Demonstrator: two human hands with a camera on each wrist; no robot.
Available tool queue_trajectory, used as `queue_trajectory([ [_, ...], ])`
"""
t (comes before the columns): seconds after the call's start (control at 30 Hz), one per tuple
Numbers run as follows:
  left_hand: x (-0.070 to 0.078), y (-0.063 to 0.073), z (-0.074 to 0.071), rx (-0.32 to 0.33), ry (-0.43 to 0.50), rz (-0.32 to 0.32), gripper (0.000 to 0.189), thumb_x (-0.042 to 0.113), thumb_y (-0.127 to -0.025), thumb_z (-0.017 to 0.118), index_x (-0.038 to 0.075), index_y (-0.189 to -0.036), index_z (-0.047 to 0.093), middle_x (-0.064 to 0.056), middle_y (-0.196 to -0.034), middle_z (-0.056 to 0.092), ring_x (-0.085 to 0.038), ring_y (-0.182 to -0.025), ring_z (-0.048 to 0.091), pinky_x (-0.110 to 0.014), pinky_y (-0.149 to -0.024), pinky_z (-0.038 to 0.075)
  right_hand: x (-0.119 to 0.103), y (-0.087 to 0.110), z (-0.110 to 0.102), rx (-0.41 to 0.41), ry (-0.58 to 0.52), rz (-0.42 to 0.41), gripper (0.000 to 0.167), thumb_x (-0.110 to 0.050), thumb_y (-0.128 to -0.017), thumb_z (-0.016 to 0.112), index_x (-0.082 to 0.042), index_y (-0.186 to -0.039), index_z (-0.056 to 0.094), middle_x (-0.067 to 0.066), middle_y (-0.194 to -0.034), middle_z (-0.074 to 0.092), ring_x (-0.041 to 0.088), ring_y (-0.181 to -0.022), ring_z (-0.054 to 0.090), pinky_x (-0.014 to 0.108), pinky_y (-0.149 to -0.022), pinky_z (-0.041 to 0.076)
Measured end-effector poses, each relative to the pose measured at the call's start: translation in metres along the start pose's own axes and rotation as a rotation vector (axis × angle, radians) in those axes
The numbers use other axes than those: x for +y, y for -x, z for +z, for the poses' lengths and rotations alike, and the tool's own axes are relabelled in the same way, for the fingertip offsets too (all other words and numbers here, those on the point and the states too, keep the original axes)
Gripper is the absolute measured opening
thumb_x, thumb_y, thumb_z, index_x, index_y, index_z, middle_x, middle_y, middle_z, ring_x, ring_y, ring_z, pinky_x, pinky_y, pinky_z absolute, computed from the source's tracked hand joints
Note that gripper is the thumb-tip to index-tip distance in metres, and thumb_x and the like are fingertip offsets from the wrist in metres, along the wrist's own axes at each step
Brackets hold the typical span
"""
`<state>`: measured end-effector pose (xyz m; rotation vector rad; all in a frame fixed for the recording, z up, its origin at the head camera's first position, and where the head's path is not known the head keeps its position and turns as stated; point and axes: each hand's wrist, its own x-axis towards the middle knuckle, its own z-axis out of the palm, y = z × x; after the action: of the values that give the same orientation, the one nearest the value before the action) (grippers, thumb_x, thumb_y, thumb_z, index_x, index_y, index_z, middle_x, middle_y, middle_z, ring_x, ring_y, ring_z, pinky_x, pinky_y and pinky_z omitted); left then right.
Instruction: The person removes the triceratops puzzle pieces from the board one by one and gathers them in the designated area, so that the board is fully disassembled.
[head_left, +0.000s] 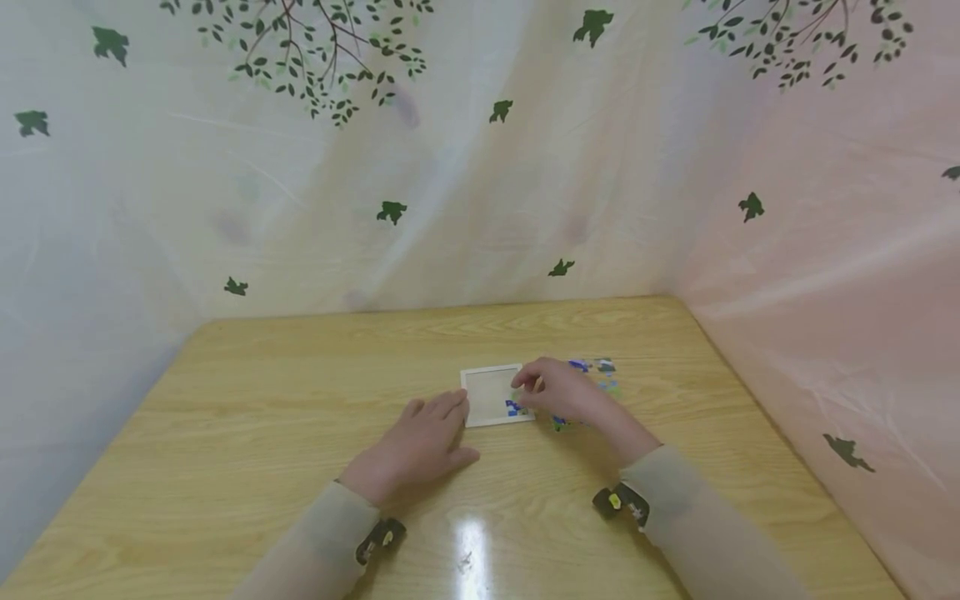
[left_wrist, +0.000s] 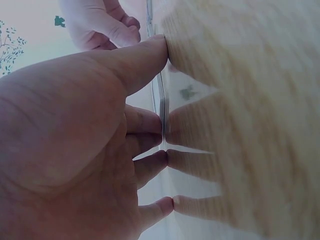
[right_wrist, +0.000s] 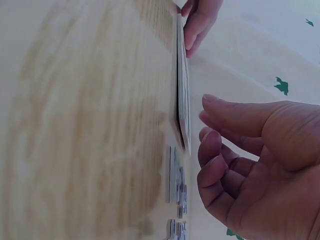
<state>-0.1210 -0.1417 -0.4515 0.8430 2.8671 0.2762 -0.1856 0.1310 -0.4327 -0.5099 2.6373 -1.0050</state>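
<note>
A shallow white-rimmed puzzle frame [head_left: 491, 423] lies flat on the table, with a few blue-patterned jigsaw pieces [head_left: 513, 408] in its near right corner. My left hand [head_left: 420, 442] rests palm down at the left, its fingertips touching the frame's left edge and the table. Over the frame's right side hovers my right hand [head_left: 566, 390], fingers loosely bent and thumb close to them. The right wrist view shows no piece between those fingertips. Loose jigsaw pieces [head_left: 606, 365] lie right of the frame, partly hidden by the right hand; some appear stacked or overlapping [right_wrist: 173, 175] in the right wrist view.
The wooden table [head_left: 262, 400] reaches back to a pale curtain [head_left: 465, 183] printed with leaves and branches, which also hangs along both sides. Each wrist bears a small dark camera on a strap, such as the right wrist camera [head_left: 621, 502].
</note>
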Motion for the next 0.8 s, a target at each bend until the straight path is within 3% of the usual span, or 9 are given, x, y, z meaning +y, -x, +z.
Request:
queue_trajectory([
  [0.33, 0.0034, 0.0001, -0.0028, 0.009, 0.005, 0.004, 0.083, 0.053, -0.111, 0.062, -0.005, -0.166, 0.041, -0.02, -0.177, 0.034, -0.04, -0.162, 0.034, -0.066, -0.131, 0.026, 0.0034, -0.0032, 0.0049, -0.03, 0.07, -0.022, 0.031, -0.013, -0.098, 0.084, -0.007, -0.128, 0.08, 0.002, -0.108, 0.07, 0.021, -0.099, 0.062, 0.042, -0.09, 0.057],
  [0.8, 0.0023, -0.0002, -0.0016, 0.011, 0.004, 0.003, 0.082, 0.053, -0.111, 0.062, -0.005, -0.167, 0.041, -0.019, -0.177, 0.034, -0.039, -0.162, 0.034, -0.067, -0.131, 0.026, -0.0007, -0.0032, 0.0086, -0.034, 0.089, 0.003, 0.032, -0.009, -0.097, 0.084, -0.009, -0.129, 0.079, 0.0, -0.11, 0.07, 0.021, -0.102, 0.064, 0.044, -0.094, 0.059],
])
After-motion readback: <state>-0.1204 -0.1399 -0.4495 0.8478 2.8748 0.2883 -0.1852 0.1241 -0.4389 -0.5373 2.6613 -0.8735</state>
